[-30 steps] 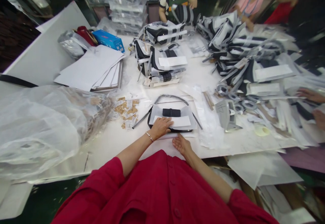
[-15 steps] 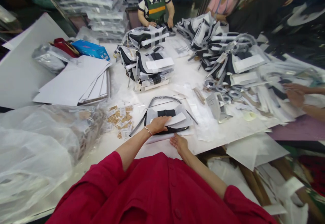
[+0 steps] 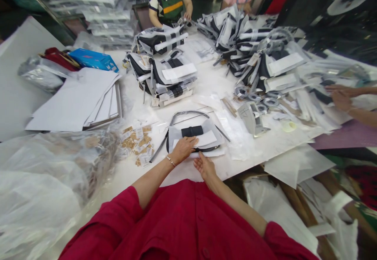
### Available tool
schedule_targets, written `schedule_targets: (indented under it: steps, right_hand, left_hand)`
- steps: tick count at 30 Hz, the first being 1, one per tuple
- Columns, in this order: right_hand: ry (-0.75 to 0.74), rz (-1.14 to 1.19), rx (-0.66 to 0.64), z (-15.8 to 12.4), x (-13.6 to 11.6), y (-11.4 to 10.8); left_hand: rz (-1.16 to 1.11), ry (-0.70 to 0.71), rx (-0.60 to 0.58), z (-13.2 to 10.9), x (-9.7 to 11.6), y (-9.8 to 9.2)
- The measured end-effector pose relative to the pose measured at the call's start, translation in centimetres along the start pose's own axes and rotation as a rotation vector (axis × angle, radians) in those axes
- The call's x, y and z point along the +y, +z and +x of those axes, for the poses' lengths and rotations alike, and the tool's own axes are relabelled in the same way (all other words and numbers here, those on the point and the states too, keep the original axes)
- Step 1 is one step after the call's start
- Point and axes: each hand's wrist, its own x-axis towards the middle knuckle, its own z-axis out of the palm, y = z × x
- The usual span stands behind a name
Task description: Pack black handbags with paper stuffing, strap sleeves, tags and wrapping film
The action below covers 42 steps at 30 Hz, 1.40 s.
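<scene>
A black handbag [image 3: 209, 148] partly covered in pale wrapping lies on the white table in front of me, its strap [image 3: 188, 113] looped away from me. Across its middle is a black wrapped band [image 3: 192, 130], with a white paper piece [image 3: 206, 138] below it. My left hand [image 3: 185, 149] rests on the bag's front with its fingers extended over the paper's left end. At the bag's near edge, my right hand [image 3: 205, 166] is palm up, fingers spread and holding nothing; its fingertips are close to the edge.
Tags [image 3: 137, 144] and a large plastic bag [image 3: 38, 181] lie left. White sheets [image 3: 73, 99] and a blue box [image 3: 93, 59] are behind them. Wrapped bags [image 3: 165, 71] stand beyond, more [image 3: 265, 59] at right. A tape dispenser [image 3: 250, 118] is nearby; another person's hands [image 3: 341, 97] are far right.
My right hand has shifted slightly left and up to the bag's near edge. The white paper lies flatter under my left hand. The camera view has shifted a little.
</scene>
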Motion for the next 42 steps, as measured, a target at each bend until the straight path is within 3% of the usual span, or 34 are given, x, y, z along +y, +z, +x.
schedule_targets:
  steps: [5, 10, 15, 18, 20, 23, 26, 32, 42]
  right_hand:
    - [-0.064, -0.007, -0.059, -0.3, -0.6, -0.1]
    - [-0.077, -0.081, -0.105, 0.2, -1.9, -0.4]
    - [0.002, -0.154, -0.013, 1.9, -3.0, 1.2]
    - [0.02, -0.163, -0.053, 1.9, -3.5, 0.8]
    - [0.049, -0.15, -0.151, 1.4, -3.8, -0.3]
    - [0.16, -0.139, -0.278, 0.8, -4.1, -1.8]
    - [0.216, -0.107, -0.203, 0.6, -4.0, -1.3]
    - [0.104, -0.048, -0.041, 0.6, -2.5, 2.3]
    - [0.043, 0.16, -0.053, -0.3, -2.1, 3.6]
  left_hand:
    - [0.145, -0.044, 0.107, -1.6, 1.7, 1.1]
    - [0.224, -0.025, 0.105, -3.4, 3.2, 2.8]
    - [0.297, -0.027, 0.131, -3.6, 3.3, 5.1]
    - [0.305, -0.021, 0.155, -3.2, 2.9, 5.9]
    - [0.294, -0.023, 0.178, -3.1, 2.7, 6.2]
    - [0.269, -0.035, 0.208, -3.2, 2.6, 6.4]
    - [0.252, -0.035, 0.225, -3.4, 2.7, 6.5]
    - [0.236, -0.041, 0.242, -3.5, 2.7, 6.0]
    - [0.225, -0.007, 0.228, -3.7, 1.7, 4.5]
